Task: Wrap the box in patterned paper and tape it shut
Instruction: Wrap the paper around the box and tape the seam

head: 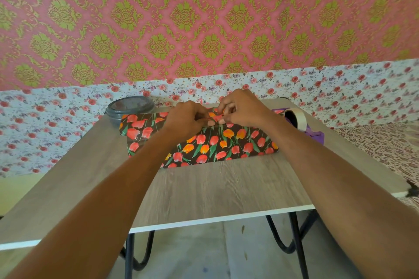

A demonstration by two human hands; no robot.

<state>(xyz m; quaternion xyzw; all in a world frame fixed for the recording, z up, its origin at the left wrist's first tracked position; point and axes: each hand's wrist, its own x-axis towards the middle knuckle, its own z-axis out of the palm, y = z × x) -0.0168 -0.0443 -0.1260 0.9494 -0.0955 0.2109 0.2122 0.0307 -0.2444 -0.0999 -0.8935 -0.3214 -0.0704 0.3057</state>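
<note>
**Operator:** Position of the workpiece?

**Checker:** The patterned paper, dark with red and orange tulips, lies on the table, toward 12 o'clock from the table's centre. It is folded over the box, which is fully covered and cannot be seen.

**Operator:** Hand status?

**Checker:** Left hand: fingers curled, pinching a raised fold of the paper along the parcel's 12 o'clock edge. Right hand: fingers curled, pinching the same fold from the 3 o'clock side. The two hands sit just beside each other, fingertips close together.

**Operator:** Surrounding items?

**Checker:** A grey round container with its lid on stands at 10 o'clock from the parcel, just beside the paper's corner. A purple tape dispenser stands at 2 o'clock, near the right wrist, and carries a roll of tape.
</note>
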